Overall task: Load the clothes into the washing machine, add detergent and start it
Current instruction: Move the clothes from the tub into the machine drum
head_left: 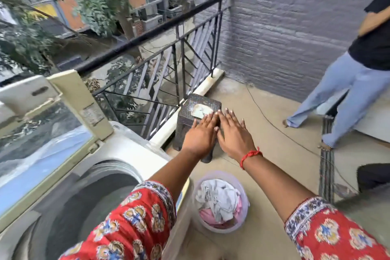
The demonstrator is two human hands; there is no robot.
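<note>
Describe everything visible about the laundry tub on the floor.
The laundry tub is a round, pale lilac, translucent-looking plastic basin standing upright on the concrete floor, just right of the washing machine; whether they touch cannot be told. It is heaped with crumpled clothes, white and grey on top, pink beneath. Neither hand touches it: the left hand and right hand stretch flat above it, toward a dark woven stool.

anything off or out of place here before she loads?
Nothing spilled or broken. The washing machine lid is up and the drum looks empty. The clothes sit in the tub on the floor. Both hands, left hand and right hand, are stretched out flat and hold nothing. A loose cord trails across the floor: a possible trip hazard.
</note>
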